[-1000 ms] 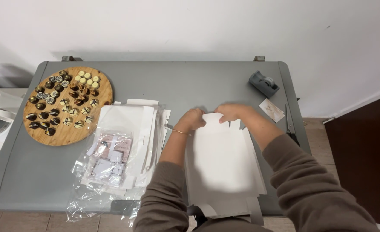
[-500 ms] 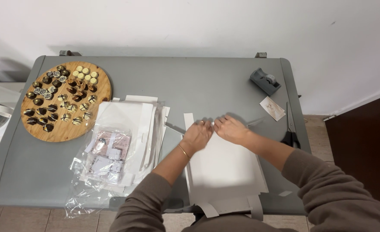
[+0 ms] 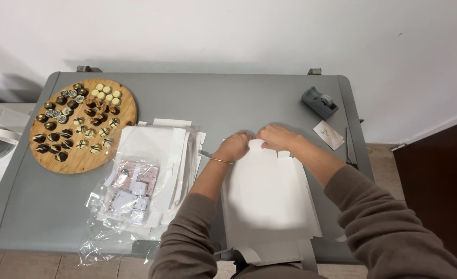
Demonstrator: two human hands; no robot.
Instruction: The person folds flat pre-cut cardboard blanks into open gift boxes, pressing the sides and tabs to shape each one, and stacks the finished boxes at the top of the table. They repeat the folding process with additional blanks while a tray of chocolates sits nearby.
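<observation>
The flat white cardboard box blank [image 3: 267, 199] lies on the grey tabletop [image 3: 228, 103] directly in front of the person, its far edge under both hands. The left hand [image 3: 234, 147] and the right hand [image 3: 276, 138] meet at that far edge, fingers curled down and pinching the cardboard flaps there; each grip looks closed on the blank, though the fingertips are partly hidden. Judging by how it lies, the folding has barely begun: the main panel is still flat, the side and near flaps are unfolded, and no box shape stands yet. To the left of the grip sits a stack of more white blanks [image 3: 161, 155], with a clear plastic bag of small printed cards [image 3: 127, 188] lying on it. Farther left is a round wooden board of assorted chocolates [image 3: 84, 126], well apart. To the right of the grip lie a small card [image 3: 328, 135] and, beyond it, a dark tape dispenser [image 3: 319, 102]. Nothing stands between the hands and the blank.
</observation>
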